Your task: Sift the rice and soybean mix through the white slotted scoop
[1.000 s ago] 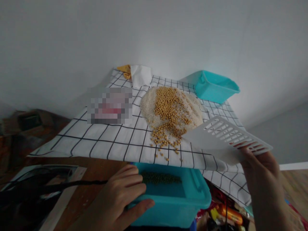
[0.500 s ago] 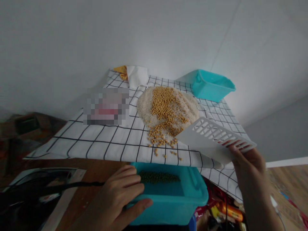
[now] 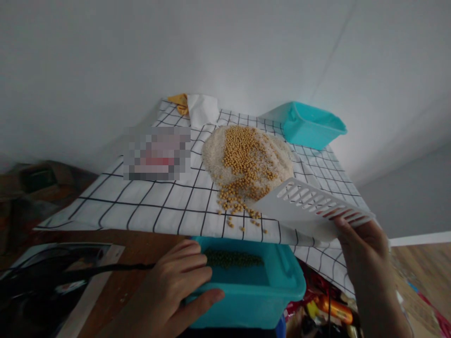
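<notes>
My left hand (image 3: 183, 277) is closed over the left rim of a teal plastic bin (image 3: 246, 305) below the table's front edge. Green beans (image 3: 232, 258) lie inside that bin. On the right, my right hand (image 3: 364, 246) grips a white plastic basket (image 3: 299, 213) by its slotted side. The basket is tilted, its far left corner beside the front of a heap of rice (image 3: 213, 155). Yellow soybeans (image 3: 241, 145) cover the middle of the heap and spill toward the table's front edge. The basket's inside cannot be fully seen.
A checked white cloth (image 3: 141, 202) covers the table. A second teal bin (image 3: 310, 129) stands at the back right. White and yellow cloths (image 3: 202, 110) lie at the back left, near a blurred-out item (image 3: 157, 152). An orange bottle (image 3: 336, 310) and clutter sit below right.
My right hand has tipped the basket slightly and lowered its slotted side a little. My left hand stays on the bin's rim. The view has shifted slightly.
</notes>
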Motion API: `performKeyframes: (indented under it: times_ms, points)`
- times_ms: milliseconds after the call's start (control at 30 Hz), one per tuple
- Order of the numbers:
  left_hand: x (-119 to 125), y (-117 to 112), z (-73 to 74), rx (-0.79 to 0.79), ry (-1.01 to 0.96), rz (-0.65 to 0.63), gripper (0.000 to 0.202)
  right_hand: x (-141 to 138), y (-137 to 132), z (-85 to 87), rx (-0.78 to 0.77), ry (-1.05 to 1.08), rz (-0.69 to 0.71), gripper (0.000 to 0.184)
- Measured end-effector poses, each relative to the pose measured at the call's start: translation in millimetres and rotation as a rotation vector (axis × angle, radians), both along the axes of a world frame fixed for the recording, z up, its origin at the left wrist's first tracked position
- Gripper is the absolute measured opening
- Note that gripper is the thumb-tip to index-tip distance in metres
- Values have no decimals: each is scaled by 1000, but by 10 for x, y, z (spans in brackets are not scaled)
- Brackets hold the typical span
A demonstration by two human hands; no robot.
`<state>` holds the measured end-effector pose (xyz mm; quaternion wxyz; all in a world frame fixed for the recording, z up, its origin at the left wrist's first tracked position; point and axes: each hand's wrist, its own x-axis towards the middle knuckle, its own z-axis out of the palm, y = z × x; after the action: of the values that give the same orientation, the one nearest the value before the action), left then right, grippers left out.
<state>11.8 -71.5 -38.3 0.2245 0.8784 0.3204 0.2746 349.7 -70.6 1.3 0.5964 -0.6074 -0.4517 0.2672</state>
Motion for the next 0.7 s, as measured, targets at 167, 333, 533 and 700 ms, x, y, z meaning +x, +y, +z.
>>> performKeyframes:
  times_ms: [167, 333, 533, 700]
  points:
    - [-3, 2, -16, -3, 11, -2, 37, -4, -8, 15, -1, -13, -6, 13]
    - [-2, 10, -19, 0, 14, 1, 37, -5, -11, 23, -4, 1, -10, 15]
    - [-1, 7, -12, 3, 12, 4, 36, 0, -2, 15, -17, 2, -18, 15]
    - [1, 13, -28, -1, 3, 0, 37, 13, -28, -2, -22, -14, -10, 14]
